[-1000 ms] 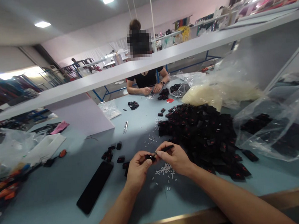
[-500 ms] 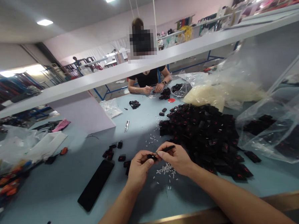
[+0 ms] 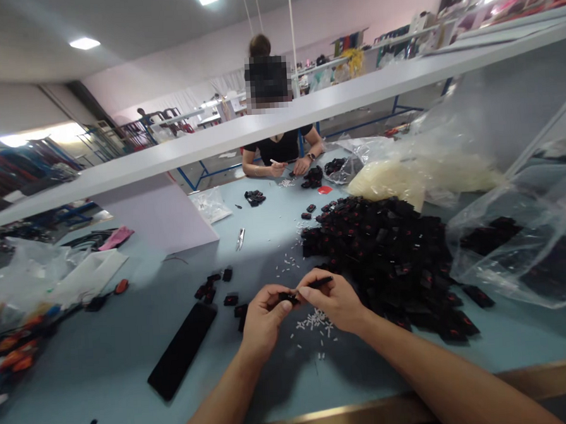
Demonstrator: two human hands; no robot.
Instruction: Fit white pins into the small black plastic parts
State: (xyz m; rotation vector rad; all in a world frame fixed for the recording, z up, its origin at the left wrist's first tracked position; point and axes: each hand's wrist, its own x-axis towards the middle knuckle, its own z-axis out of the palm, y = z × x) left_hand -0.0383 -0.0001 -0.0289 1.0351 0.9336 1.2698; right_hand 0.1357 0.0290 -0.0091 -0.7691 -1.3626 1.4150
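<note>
My left hand (image 3: pixel 264 317) pinches a small black piece (image 3: pixel 286 296) between thumb and fingers. In my right hand (image 3: pixel 334 301) is a slim black pen-like tool (image 3: pixel 323 282), its back end sticking out past the fingers. The tool's tip meets the black piece where both hands come together; the exact contact is too small to make out. Below the hands, small white tubes (image 3: pixel 316 320) lie scattered on the table. A big heap of black pieces with red marks (image 3: pixel 384 251) is just right of my right hand. Several similar black pieces (image 3: pixel 230 299) lie to the left.
A black phone (image 3: pixel 182 350) lies left of my forearm on the blue table (image 3: pixel 114 347). Thread snips (image 3: pixel 240 238) lie farther back. Clear plastic bags (image 3: pixel 526 243) stand at right. A white shelf (image 3: pixel 241 130) crosses above; a person (image 3: pixel 280 150) works opposite.
My hands stay almost in place, with a slight shift at the fingertips around the black piece. Across the table, the other person's hand now shows a thin white stick-like thing raised.
</note>
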